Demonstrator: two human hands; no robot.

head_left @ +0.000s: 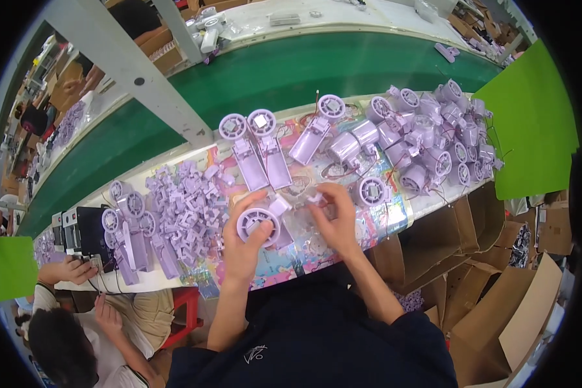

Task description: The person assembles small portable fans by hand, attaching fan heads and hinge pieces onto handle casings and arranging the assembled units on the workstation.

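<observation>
My left hand point(239, 253) is closed around a lavender plastic fan housing point(257, 216) with a round spoked face, its thumb lying across the face. A squarish lavender block point(280, 205) sticks out at the housing's upper right. Just to the right, my right hand point(340, 226) pinches a small lavender plastic piece point(315, 198) between thumb and fingertips, apart from the housing. Beyond my hands lie two long-handled lavender fan bodies point(244, 158) side by side, and a third fan body point(310, 137) with a wire. Another round fan housing point(372, 191) rests right of my right hand.
Small lavender plastic parts point(186, 210) are heaped at left; wired fan housings point(427, 132) are piled at right. A green conveyor belt point(265, 71) runs behind, with a metal post point(139, 81). Cardboard boxes point(423, 255) stand below right. A co-worker point(64, 339) sits at left.
</observation>
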